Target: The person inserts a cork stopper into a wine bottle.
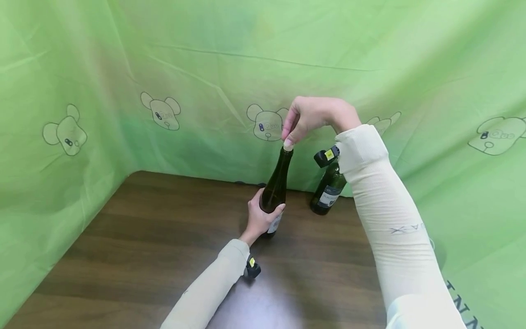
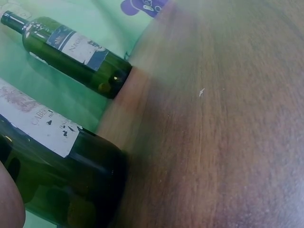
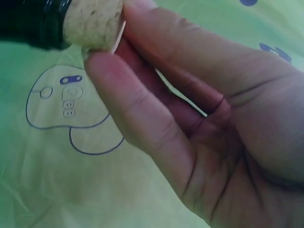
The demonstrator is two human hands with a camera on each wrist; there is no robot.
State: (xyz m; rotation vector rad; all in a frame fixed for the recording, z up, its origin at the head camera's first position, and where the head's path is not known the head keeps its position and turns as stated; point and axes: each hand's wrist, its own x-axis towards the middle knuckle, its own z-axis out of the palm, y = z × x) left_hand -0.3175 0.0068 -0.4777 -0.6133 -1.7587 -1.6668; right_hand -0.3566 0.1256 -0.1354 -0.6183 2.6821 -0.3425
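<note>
A dark green wine bottle (image 1: 278,183) stands upright on the wooden table, its white label (image 2: 40,118) showing in the left wrist view. Around its lower body my left hand (image 1: 260,217) grips it, thumb laid across the front. At the mouth of the bottle sits a cork (image 3: 92,21), its upper part sticking out of the neck. My right hand (image 1: 316,116) pinches that cork from above between thumb and fingertips. How deep the cork goes is hidden by the dark glass.
A second green wine bottle (image 1: 328,189) with a dark and white label stands to the right, near the table's back edge, partly behind the right wrist camera. Green cloth (image 1: 197,55) printed with bear heads hangs behind the wooden table (image 1: 135,256) and at both sides.
</note>
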